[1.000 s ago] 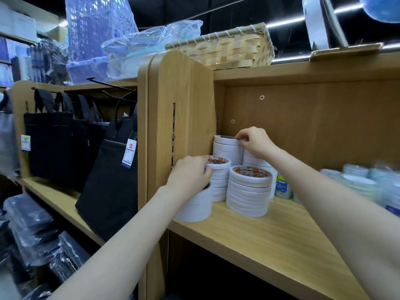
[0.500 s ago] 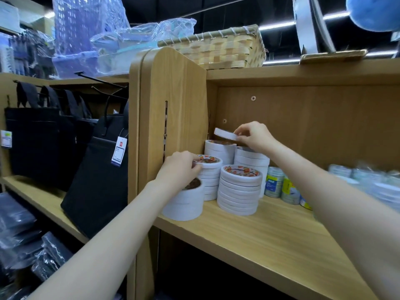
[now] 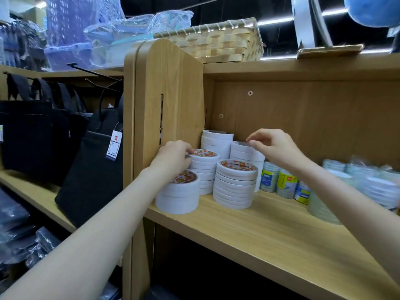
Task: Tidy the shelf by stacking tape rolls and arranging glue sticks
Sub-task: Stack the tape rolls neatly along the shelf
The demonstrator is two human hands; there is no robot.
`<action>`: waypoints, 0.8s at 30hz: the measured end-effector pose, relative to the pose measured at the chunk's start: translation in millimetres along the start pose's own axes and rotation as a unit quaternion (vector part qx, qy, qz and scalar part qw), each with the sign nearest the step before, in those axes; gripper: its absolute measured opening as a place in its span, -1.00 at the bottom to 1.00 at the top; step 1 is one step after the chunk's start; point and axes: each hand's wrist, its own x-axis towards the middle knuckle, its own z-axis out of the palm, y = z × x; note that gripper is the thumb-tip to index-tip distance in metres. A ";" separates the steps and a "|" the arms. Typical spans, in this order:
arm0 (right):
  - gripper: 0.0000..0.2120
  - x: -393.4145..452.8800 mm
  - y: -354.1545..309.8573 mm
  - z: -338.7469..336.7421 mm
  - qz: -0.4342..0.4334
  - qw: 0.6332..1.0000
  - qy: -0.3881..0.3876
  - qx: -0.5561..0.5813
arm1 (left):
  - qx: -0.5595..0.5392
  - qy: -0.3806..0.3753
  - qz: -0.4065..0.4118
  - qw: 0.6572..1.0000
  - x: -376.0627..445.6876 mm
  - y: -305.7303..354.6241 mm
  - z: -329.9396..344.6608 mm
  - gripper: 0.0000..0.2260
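Several stacks of white tape rolls stand at the left end of the wooden shelf (image 3: 270,232). My left hand (image 3: 173,158) grips the edge of the top roll of the narrow stack (image 3: 204,167) behind two wide rolls (image 3: 177,197). A front stack (image 3: 234,187) with an orange-printed core stands to the right. My right hand (image 3: 276,148) hovers over the back right stack (image 3: 246,153), fingers loosely curled and holding nothing. The back left stack (image 3: 216,140) stands against the side panel. No glue sticks are clearly visible.
Small labelled tape rolls (image 3: 286,185) and plastic-wrapped rolls (image 3: 376,185) fill the shelf to the right. A woven basket (image 3: 223,42) sits on top of the unit. Black bags (image 3: 93,165) with price tags hang on the left. The wooden side panel (image 3: 168,100) is close to my left hand.
My right hand has let go of the thin roll it held over the back left stack and moved right over the back right stack. My left hand stays on its stack.
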 end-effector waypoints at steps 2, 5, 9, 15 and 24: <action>-0.95 -23.2 0.6 -0.9 -0.002 0.999 -0.043 0.019 | 0.007 0.001 0.005 1.000 -0.6 5.0 0.5 -0.75; -0.67 -36.5 8.5 9.1 0.062 0.993 -0.093 0.028 | 0.003 -0.013 0.014 1.000 -0.9 19.3 2.5 -0.76; -0.60 -40.3 13.0 22.9 0.146 0.979 -0.053 0.130 | 0.006 -0.008 0.020 1.000 0.1 23.1 8.3 -0.78; -0.47 -46.8 12.7 31.8 0.161 0.974 -0.031 0.158 | -0.001 -0.039 0.024 0.999 7.2 18.0 8.3 -0.77; -0.36 -53.7 8.8 44.6 0.196 0.956 -0.013 0.220 | 0.042 -0.102 0.031 0.993 18.5 18.0 3.6 -0.75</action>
